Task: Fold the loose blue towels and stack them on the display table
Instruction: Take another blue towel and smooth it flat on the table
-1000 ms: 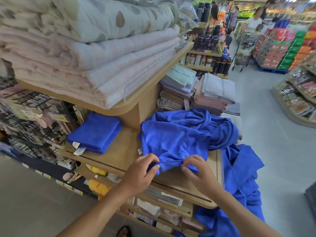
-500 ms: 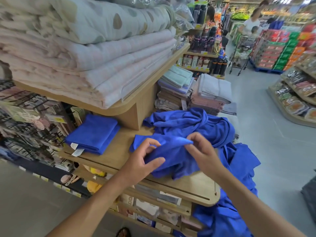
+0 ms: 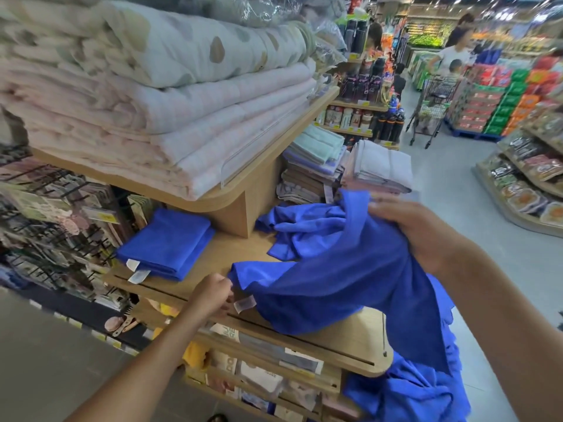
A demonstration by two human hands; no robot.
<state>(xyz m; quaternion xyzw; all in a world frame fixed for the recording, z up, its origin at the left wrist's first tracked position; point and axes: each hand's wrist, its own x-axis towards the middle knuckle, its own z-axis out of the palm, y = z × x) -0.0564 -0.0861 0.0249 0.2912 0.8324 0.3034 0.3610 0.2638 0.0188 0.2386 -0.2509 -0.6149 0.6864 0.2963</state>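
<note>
Towel folding barely begun: one stack done, a heap left

Progress first, as I judge it. Only a small neat stack of folded blue towels (image 3: 166,243) sits finished on the pale wooden bench (image 3: 234,248), at its left end under the upper shelf. One wide blue cloth towel (image 3: 344,281) is stretched between my hands, spread out but not yet folded. Behind it a crumpled blue towel (image 3: 300,229) lies loose on the bench, and a bundle of blue fabric (image 3: 426,388) hangs over the right edge toward the floor; how many towels that holds I cannot tell. So most of the job is left.

My left hand (image 3: 213,292) is low at the bench's front edge, fingers closed in a pinch on the towel's near corner, just by its white label (image 3: 245,303). My right hand (image 3: 423,236) is raised higher and further out, somewhat blurred, clutching the opposite edge, so the cloth slopes down from right to left, its lower part draping onto the bench
</note>
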